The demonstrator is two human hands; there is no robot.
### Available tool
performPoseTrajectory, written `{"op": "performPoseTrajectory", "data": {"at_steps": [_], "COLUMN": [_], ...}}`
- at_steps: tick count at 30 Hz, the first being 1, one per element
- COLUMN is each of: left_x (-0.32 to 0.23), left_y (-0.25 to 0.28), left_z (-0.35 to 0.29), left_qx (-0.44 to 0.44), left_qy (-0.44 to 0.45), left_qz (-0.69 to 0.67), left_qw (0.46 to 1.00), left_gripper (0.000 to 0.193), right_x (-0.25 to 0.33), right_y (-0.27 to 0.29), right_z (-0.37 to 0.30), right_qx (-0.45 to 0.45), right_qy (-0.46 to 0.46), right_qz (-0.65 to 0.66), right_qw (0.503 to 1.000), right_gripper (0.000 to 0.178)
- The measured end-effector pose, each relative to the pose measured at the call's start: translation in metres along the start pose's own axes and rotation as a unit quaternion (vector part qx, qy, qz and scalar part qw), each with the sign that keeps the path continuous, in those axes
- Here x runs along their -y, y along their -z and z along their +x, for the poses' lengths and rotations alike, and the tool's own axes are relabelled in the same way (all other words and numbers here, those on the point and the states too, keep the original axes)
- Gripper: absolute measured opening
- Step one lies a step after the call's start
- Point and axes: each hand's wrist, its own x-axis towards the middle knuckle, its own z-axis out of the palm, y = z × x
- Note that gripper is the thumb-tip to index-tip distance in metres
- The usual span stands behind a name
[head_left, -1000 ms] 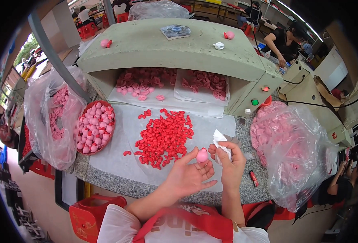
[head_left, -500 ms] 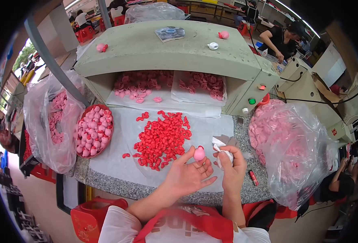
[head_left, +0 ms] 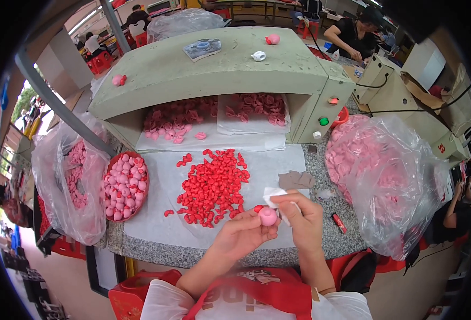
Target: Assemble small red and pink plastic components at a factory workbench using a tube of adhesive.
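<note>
Between the fingers of my left hand (head_left: pixel 240 234) sits a small pink ball-shaped piece (head_left: pixel 268 216) with a red part on its left side. My right hand (head_left: pixel 306 224) pinches a folded white cloth (head_left: pixel 274 196) beside the ball; whether the cloth touches it I cannot tell. Left of both hands, a heap of small red bow-like pieces (head_left: pixel 212 184) lies on white sheeting (head_left: pixel 158 213). A red basket (head_left: pixel 146 198) at the left is filled with similar pink balls with red parts.
A pale green metal housing (head_left: pixel 214 69) spans the back, with pink pieces on sheets inside its opening. Clear plastic bags (head_left: pixel 400 202) of pink parts stand right and left (head_left: pixel 49 176). Grey cloth scraps (head_left: pixel 297 180) and a red tube (head_left: pixel 339 223) lie near my right hand.
My left fingers have closed more around the pink ball, and it is turned. The white cloth in my right hand has come up next to it. The whole view has shifted slightly.
</note>
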Motion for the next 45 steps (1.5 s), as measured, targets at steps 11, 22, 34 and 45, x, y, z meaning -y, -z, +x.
{"op": "performPoseTrajectory", "data": {"at_steps": [11,22,34,45], "left_x": [0.010,0.014,0.017,0.022], "left_y": [-0.008,0.000,0.003,0.010], "left_z": [0.003,0.001,0.002,0.004], "left_qx": [-0.036,-0.041,-0.058,-0.055], "left_qy": [-0.191,-0.254,-0.251,-0.173], "left_qz": [0.146,0.226,0.231,-0.010], "left_qw": [0.970,0.940,0.938,0.983], "left_gripper": [0.046,0.032,0.029,0.042], "right_x": [0.006,-0.002,-0.005,-0.008], "right_y": [-0.014,-0.024,-0.025,-0.012], "right_z": [-0.020,-0.025,-0.025,-0.019], "right_qx": [-0.065,-0.066,-0.089,-0.059], "right_qy": [0.073,0.089,0.116,0.080], "right_qz": [-0.071,-0.059,-0.092,-0.018], "right_qw": [0.993,0.992,0.985,0.995], "right_gripper": [0.034,0.041,0.039,0.032]}}
